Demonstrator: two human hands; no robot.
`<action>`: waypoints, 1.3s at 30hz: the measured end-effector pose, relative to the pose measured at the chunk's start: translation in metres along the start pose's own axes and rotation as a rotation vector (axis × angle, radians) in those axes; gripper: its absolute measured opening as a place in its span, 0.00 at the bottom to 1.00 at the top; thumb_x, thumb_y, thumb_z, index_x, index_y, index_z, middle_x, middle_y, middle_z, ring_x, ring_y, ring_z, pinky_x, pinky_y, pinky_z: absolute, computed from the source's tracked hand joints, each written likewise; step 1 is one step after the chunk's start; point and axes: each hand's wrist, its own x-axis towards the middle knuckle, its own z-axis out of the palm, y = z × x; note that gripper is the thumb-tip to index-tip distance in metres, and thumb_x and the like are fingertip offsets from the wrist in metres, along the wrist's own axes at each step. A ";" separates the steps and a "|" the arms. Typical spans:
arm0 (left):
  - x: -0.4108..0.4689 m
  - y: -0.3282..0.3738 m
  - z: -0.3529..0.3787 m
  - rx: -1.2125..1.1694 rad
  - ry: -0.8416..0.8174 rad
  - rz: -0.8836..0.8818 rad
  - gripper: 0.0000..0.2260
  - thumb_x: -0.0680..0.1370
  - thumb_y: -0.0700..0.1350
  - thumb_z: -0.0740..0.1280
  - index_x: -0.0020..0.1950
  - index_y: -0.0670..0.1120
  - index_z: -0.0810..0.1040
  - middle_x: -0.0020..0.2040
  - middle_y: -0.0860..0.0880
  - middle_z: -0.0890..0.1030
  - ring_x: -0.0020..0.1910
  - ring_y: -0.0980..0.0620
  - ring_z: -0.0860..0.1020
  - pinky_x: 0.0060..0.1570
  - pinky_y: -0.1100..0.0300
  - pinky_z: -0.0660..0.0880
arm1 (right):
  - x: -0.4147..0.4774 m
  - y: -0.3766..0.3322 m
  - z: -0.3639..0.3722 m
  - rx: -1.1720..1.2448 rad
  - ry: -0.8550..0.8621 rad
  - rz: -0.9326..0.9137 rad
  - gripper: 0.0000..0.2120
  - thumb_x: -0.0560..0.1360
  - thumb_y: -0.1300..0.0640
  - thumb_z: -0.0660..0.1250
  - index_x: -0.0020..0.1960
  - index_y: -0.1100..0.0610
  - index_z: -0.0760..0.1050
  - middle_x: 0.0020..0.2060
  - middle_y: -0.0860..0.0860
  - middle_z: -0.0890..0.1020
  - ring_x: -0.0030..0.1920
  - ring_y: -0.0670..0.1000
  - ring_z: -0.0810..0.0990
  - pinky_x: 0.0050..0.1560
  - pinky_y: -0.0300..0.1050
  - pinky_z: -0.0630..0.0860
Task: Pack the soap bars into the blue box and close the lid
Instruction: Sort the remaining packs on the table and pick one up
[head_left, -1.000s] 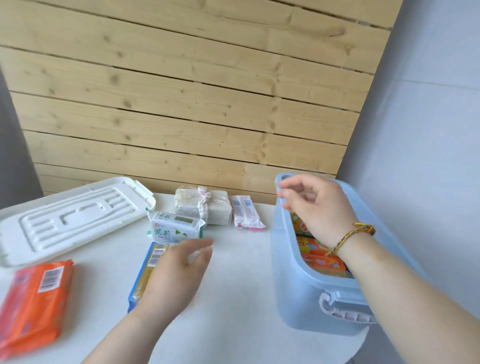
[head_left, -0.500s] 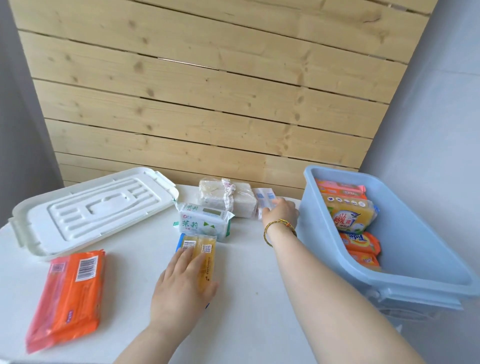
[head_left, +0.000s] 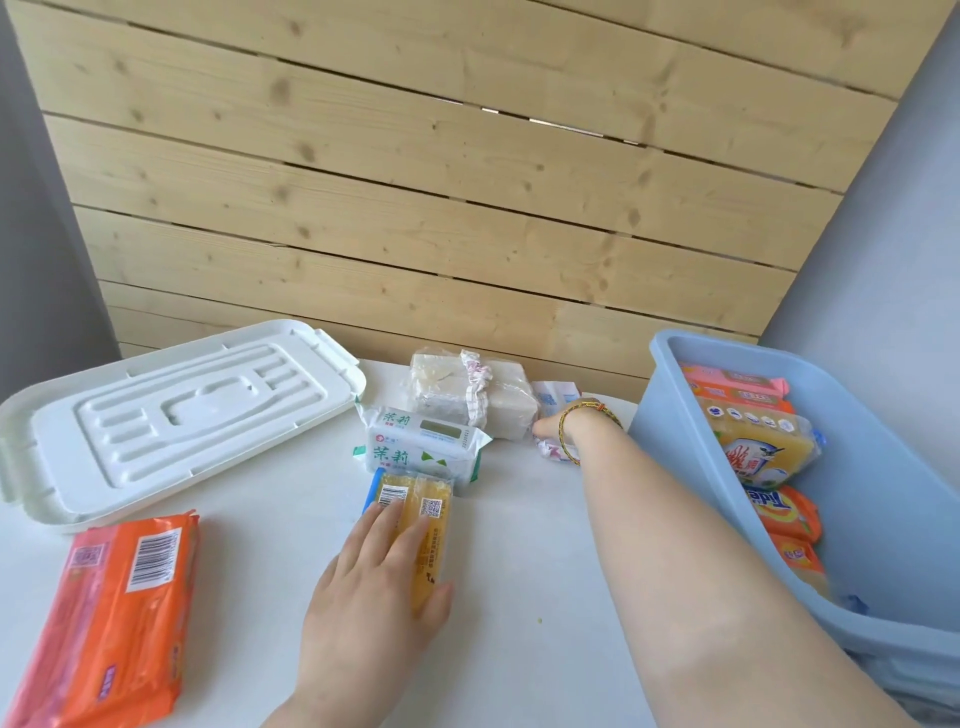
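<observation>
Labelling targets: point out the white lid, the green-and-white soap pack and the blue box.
white lid (head_left: 171, 415), head view, on its ribbed top face.
green-and-white soap pack (head_left: 421, 447), head view, on the printed front.
blue box (head_left: 691, 467), head view, on the bare outer left wall.

Table (head_left: 519, 597): lid (head_left: 171, 410) lying far left; wrapped soap pack (head_left: 111, 613) sitting in front of it. Centre: paper-wrapped bar (head_left: 415, 447) lying behind the clear-wrapped bar (head_left: 423, 525), tied bundle (head_left: 467, 400) sitting behind both. Box (head_left: 893, 519) standing right, holding several soap bars (head_left: 758, 452).
</observation>
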 end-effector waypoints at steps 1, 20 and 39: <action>0.001 0.000 -0.001 0.006 -0.003 0.001 0.24 0.61 0.58 0.54 0.46 0.51 0.84 0.47 0.50 0.86 0.54 0.55 0.68 0.34 0.56 0.80 | 0.019 0.008 0.003 0.030 0.004 -0.031 0.32 0.39 0.56 0.65 0.44 0.55 0.71 0.23 0.50 0.78 0.32 0.53 0.72 0.40 0.41 0.71; 0.012 0.081 -0.073 -1.349 -0.249 -0.182 0.17 0.79 0.47 0.57 0.68 0.50 0.67 0.62 0.50 0.76 0.58 0.51 0.76 0.58 0.58 0.71 | -0.233 0.048 -0.033 1.189 -0.320 -0.432 0.16 0.64 0.55 0.61 0.49 0.57 0.78 0.32 0.51 0.79 0.28 0.49 0.74 0.34 0.41 0.71; 0.050 0.229 -0.066 -1.256 -0.240 0.092 0.10 0.78 0.46 0.59 0.57 0.47 0.75 0.54 0.45 0.81 0.52 0.48 0.79 0.58 0.55 0.74 | -0.231 0.110 -0.189 0.269 0.134 -0.529 0.07 0.72 0.59 0.68 0.40 0.53 0.70 0.37 0.51 0.78 0.30 0.44 0.78 0.24 0.33 0.71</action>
